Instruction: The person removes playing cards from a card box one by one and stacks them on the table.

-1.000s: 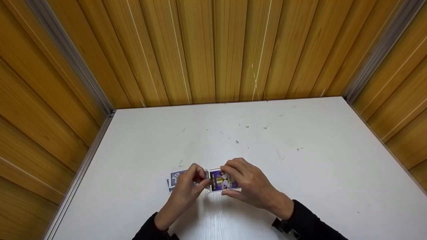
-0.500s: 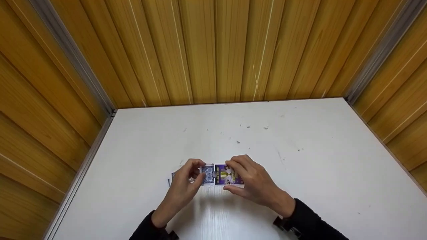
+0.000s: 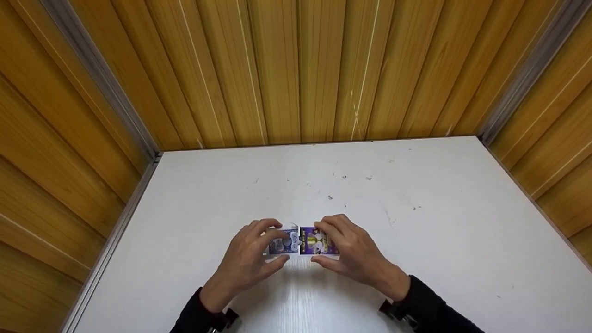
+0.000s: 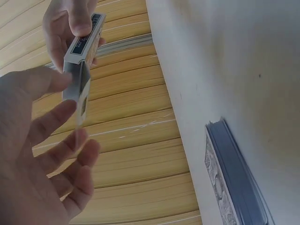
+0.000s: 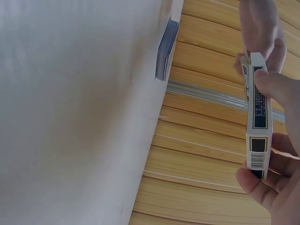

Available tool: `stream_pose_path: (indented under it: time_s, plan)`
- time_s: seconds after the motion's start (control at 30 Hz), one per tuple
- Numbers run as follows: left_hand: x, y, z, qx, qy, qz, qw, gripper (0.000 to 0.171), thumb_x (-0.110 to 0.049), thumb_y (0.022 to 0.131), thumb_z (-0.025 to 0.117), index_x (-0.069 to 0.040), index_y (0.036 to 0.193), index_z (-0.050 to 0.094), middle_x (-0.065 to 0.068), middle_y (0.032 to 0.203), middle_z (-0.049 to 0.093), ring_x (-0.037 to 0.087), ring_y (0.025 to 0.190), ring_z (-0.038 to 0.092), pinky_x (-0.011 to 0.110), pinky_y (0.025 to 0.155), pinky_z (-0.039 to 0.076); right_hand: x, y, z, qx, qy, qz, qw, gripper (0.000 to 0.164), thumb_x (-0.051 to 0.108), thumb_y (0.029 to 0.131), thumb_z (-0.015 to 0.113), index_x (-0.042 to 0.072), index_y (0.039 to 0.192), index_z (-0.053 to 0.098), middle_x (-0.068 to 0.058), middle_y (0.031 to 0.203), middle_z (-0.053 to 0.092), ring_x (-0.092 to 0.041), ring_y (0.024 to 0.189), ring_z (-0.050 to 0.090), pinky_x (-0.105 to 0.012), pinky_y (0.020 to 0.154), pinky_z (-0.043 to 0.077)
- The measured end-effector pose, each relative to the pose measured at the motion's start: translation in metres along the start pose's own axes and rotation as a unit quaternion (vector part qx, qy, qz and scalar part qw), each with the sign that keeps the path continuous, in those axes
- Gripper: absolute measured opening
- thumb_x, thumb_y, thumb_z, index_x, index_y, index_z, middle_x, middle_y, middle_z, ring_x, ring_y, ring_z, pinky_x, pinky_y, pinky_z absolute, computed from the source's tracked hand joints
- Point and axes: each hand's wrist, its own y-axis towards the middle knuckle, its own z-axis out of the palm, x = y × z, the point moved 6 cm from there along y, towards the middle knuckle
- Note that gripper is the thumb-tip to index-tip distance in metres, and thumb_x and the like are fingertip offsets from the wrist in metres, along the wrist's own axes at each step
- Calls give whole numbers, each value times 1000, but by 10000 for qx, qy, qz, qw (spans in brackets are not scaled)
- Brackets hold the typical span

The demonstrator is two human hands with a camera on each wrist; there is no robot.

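My right hand grips a playing card box, its purple face with a gold trophy upward. In the right wrist view, thumb and fingers hold the box across its printed narrow side. At its left end sit playing cards with blue patterned backs; how deep they reach inside is unclear. My left hand holds these cards, thumb along the near edge and fingers over the far side. The left wrist view shows a raised flap at the box's mouth, beside my left fingertips.
Another stack of cards lies on the white table, hidden by my left hand in the head view. Small dark marks dot the tabletop. Wood-patterned panels wall in the back and both sides.
The blue-backed cards have come into view at the box's mouth. My left hand has shifted from pinching there to holding the cards along their edges. The box has moved slightly away from me.
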Motion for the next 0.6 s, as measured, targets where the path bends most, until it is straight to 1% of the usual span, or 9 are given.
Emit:
stream_pose_path:
  time_s: [0.07, 0.13, 0.2, 0.33, 0.43, 0.6]
  plan:
    - [-1, 0, 1, 139, 220, 93, 9996, 42, -32, 77, 93, -21, 110, 70, -1, 125, 61, 18, 114, 57, 38, 91, 50, 0, 0, 0, 37, -11, 26, 10000, 70, 42, 78, 91, 1, 129, 65, -7, 122, 61, -17, 109, 58, -27, 87, 53]
    - [-3, 0, 3, 218, 383, 201, 9988, 46, -32, 75, 95, -21, 110, 68, 0, 125, 60, 20, 117, 56, 39, 94, 48, 0, -1, 0, 40, 2, 22, 10000, 70, 42, 78, 90, 1, 128, 65, -7, 122, 61, -17, 109, 58, -27, 87, 53]
    - [-5, 0, 4, 208, 592, 351, 9974, 48, -31, 73, 96, -19, 109, 66, 1, 125, 61, 20, 116, 57, 39, 96, 48, 0, -1, 0, 14, 10, -8, 10000, 70, 41, 78, 91, 0, 128, 65, -7, 122, 61, -18, 109, 59, -28, 87, 53]
    - [-8, -1, 5, 124, 1101, 633, 9918, 50, -34, 72, 96, -18, 107, 64, 2, 125, 62, 21, 113, 59, 39, 97, 47, 1, 0, 0, -10, -5, -30, 10000, 71, 39, 76, 93, 0, 128, 65, -7, 122, 61, -19, 110, 59, -29, 87, 53]
    - [-8, -1, 5, 128, 1206, 691, 9902, 49, -34, 73, 95, -18, 106, 63, 2, 126, 63, 21, 113, 60, 39, 97, 46, 1, 1, 0, 27, -31, -6, 10000, 70, 39, 76, 92, 1, 128, 65, -7, 122, 61, -18, 110, 58, -28, 87, 53]
    - [-4, -2, 1, 252, 1112, 627, 9915, 45, -31, 75, 94, -18, 105, 64, 2, 131, 64, 22, 115, 59, 39, 95, 46, 0, 2, -1, 18, 5, 21, 10000, 70, 41, 78, 91, 1, 129, 64, -7, 122, 61, -17, 109, 58, -27, 84, 53]
